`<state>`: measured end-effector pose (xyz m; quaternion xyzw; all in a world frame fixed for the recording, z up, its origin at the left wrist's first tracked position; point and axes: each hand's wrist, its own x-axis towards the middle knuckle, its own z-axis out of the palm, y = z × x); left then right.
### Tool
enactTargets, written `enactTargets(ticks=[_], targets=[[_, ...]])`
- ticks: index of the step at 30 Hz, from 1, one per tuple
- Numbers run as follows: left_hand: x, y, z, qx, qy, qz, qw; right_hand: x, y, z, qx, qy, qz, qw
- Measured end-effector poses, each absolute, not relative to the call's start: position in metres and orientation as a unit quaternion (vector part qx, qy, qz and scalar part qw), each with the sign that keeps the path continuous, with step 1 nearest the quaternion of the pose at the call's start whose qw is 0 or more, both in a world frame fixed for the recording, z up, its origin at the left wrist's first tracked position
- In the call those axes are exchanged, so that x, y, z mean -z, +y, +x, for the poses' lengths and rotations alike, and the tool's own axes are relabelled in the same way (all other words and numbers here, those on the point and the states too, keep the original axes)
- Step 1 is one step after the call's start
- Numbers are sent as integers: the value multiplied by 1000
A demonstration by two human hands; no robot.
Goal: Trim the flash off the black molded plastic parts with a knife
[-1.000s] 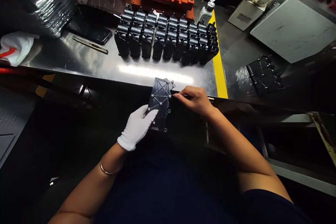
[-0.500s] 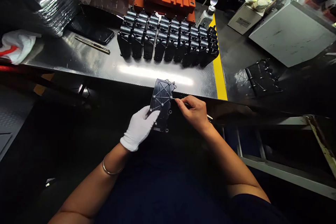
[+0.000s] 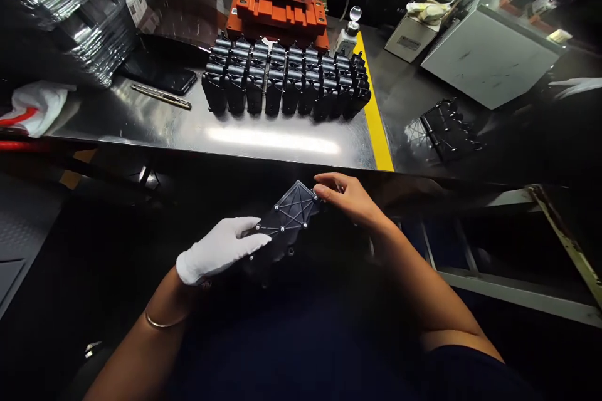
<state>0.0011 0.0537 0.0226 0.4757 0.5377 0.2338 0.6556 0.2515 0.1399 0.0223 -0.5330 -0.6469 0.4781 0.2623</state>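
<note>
Black ribbed part (image 3: 297, 208): held in the air off the surface (image 3: 164, 128), on the wearer's side of the near edge and apart from it; ribbed face turned up toward the camera, lower end lost in dark.
Long axis: slanting from lower left, at the gloved grip, to upper right, toward the near end of the yellow strip (image 3: 376, 128).
Left hand (image 3: 219, 247): gloved, clamped on the lower-left end; thumb across the ribbed face, fingers mostly hidden behind.
Right hand (image 3: 348, 199): bare, half curled, thumb and forefinger a little parted at the upper-right corner; too small to tell whether pinching that corner or holding something slim.
Nearer hand: left, overlapping the part; right just at the opposite end.
Part from left hand: out to the right and slightly away from the body.
Part from right hand: to the left and slightly toward the body.
Row of black parts (image 3: 286, 84): standing on the surface, set back from the near edge, left of the yellow strip.
Flat black piece (image 3: 450, 128): lying right of the strip, near the same edge.
</note>
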Motion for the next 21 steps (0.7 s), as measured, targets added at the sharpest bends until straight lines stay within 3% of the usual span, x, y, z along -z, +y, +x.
enactTargets(ticks=[3, 5, 9, 12, 17, 21], targets=[[-23, 49, -16, -217, 515, 445, 700, -10, 119, 248, -674, -532, -493, 142], [-15, 47, -22, -304, 507, 368, 717, 0, 104, 244, -718, -450, -500, 178], [11, 37, -16, -509, 441, 224, 705, 16, 81, 232, -697, -351, -513, 359], [26, 23, 5, -515, 335, 156, 773, 23, 67, 223, -649, -341, -519, 440], [36, 18, 35, -536, 363, -7, 762, 48, 45, 217, -648, -382, -508, 420], [41, 18, 35, -552, 385, -45, 739, 83, 23, 222, -606, -326, -580, 436]])
